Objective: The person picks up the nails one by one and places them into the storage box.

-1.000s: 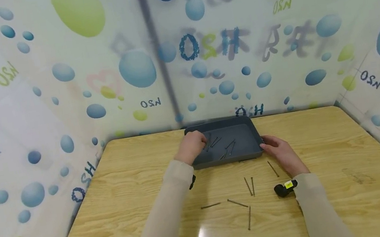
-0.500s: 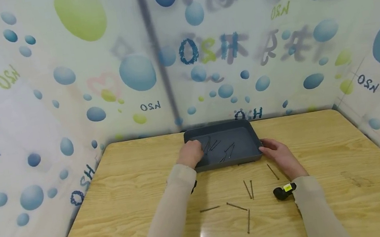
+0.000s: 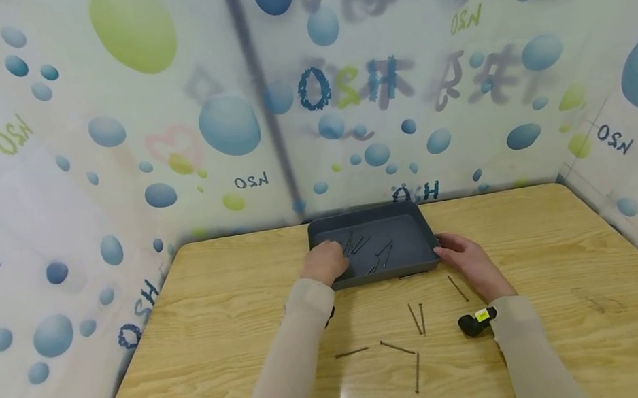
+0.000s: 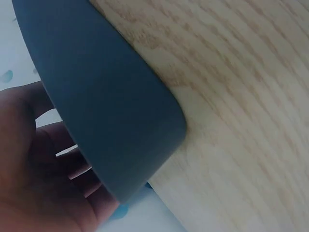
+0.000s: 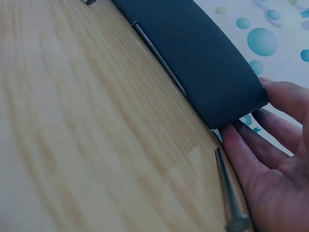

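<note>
A dark grey tray (image 3: 389, 233) lies near the back of the wooden table, with several long nails (image 3: 385, 252) inside it. My left hand (image 3: 325, 261) reaches over the tray's left front corner, beside the nails in that half. In the left wrist view the hand's fingertips (image 4: 99, 200) pass behind the tray wall (image 4: 111, 106), so I cannot tell what they hold. At the right front corner, my right hand (image 3: 472, 264) grips the tray, its thumb (image 5: 280, 94) at the rim and its fingers at the side wall.
Several nails lie loose on the table (image 3: 194, 355) before the tray, including a crossing-angled pair (image 3: 417, 319) in the middle. One nail (image 5: 159, 58) lies along the tray's front wall, another (image 5: 229, 193) beside the right hand. A patterned wall (image 3: 231, 191) stands behind the table.
My left hand has moved slightly toward the tray's front left corner and lower into it. The right hand stays at the tray's right corner; the loose nails have not moved.
</note>
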### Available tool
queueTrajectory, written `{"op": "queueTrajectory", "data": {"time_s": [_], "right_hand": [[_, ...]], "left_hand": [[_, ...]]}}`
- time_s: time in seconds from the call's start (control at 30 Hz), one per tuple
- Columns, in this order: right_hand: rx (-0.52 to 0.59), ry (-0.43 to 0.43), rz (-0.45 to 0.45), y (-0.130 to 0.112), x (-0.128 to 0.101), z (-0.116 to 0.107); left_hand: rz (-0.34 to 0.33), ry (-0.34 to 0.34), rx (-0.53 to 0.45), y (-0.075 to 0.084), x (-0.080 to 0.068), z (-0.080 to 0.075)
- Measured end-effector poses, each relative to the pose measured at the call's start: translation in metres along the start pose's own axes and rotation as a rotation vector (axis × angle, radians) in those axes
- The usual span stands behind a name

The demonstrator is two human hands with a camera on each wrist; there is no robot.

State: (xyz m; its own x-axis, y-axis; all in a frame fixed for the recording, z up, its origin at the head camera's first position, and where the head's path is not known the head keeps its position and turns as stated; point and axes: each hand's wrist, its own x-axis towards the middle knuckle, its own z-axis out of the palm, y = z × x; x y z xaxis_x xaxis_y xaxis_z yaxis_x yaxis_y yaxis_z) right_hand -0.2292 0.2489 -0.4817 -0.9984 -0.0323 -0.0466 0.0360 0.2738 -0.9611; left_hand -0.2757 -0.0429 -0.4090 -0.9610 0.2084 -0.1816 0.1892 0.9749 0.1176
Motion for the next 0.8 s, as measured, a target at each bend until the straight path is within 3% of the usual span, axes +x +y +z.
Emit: {"op": "queueTrajectory", "data": {"time_s": [0.27,0.8], "right_hand": [[0.003,0.004,0.006,-0.001,0.001,0.0],[0.031,0.003,0.008,0.0,0.0,0.001]], "left_hand": [[-0.006,-0.022,0.015,0.002,-0.004,0.001],[0.048,-0.069,0.012,0.007,-0.011,0.003]]}}
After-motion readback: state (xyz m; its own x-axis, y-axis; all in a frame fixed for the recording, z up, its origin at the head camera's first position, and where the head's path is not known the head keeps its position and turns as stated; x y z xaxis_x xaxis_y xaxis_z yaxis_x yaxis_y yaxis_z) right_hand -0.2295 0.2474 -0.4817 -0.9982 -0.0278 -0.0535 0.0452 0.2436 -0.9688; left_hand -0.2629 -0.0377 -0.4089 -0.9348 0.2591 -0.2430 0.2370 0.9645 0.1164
